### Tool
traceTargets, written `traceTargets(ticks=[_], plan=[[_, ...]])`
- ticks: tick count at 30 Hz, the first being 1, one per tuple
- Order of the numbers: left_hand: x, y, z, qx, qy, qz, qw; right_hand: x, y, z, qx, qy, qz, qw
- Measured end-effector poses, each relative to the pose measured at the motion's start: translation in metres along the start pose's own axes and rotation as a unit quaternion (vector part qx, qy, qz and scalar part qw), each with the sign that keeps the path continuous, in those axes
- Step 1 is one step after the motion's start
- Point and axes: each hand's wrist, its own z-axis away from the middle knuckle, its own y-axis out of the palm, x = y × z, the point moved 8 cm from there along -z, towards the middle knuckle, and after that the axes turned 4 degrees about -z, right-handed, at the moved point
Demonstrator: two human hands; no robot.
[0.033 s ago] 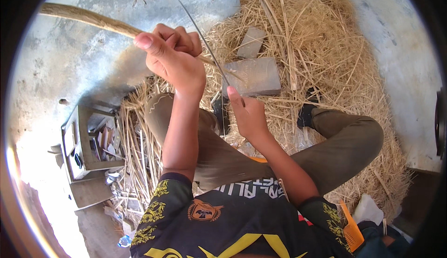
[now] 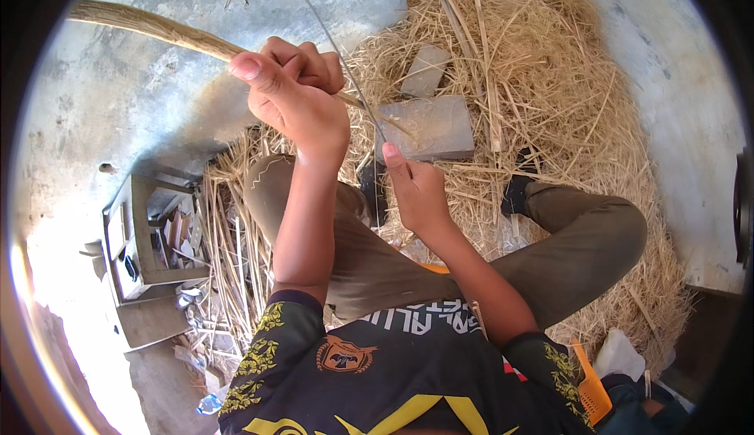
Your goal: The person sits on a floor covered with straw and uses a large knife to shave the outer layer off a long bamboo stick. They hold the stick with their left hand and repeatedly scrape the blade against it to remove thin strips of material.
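Observation:
My left hand (image 2: 298,97) is closed round a long, pale wooden stick (image 2: 157,30), probably bamboo, held at a slant in front of me. The stick's thick end runs out to the upper left; its thin end comes out past my fist. In my right hand (image 2: 420,195) is a knife with a long, thin blade (image 2: 339,48), its handle hidden by my fingers. The blade points up and left and crosses the stick's thin end just right of my left fist. Whether blade and stick touch, I cannot tell.
A grey block (image 2: 440,128) and a smaller one (image 2: 425,71) lie among a large heap of pale shavings (image 2: 558,81). Loose strips (image 2: 236,238) lean beside my left knee. A wooden box of scraps (image 2: 149,278) stands at the left, and an orange plastic thing (image 2: 594,396) lies lower right.
The blade's tip has shifted slightly upward and the blade looks more blurred. Both hands keep nearly the same place and the same grip.

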Motion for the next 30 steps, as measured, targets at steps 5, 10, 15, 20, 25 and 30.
traceTargets(ticks=[5,10,15,20,25,30], plan=[[-0.011,0.007,0.003,0.006,0.009,-0.022,1.0,-0.121,-0.004,-0.02,-0.043,0.171,0.077,0.981],[-0.001,0.011,0.002,0.02,-0.005,0.003,1.0,-0.208,-0.004,-0.011,-0.137,0.322,-0.103,0.931],[-0.002,0.007,0.001,0.01,0.002,0.007,1.0,-0.15,0.002,-0.024,-0.069,0.239,-0.127,0.96],[-0.003,-0.006,0.001,-0.035,0.006,-0.03,0.999,-0.065,0.013,-0.015,-0.015,0.044,-0.089,0.995],[-0.005,0.004,0.005,-0.026,0.011,-0.024,0.999,-0.114,0.016,-0.019,-0.028,0.144,-0.086,0.985],[-0.002,-0.011,-0.002,-0.05,0.008,-0.029,0.998,-0.082,0.009,-0.011,-0.022,0.094,0.023,0.995]])
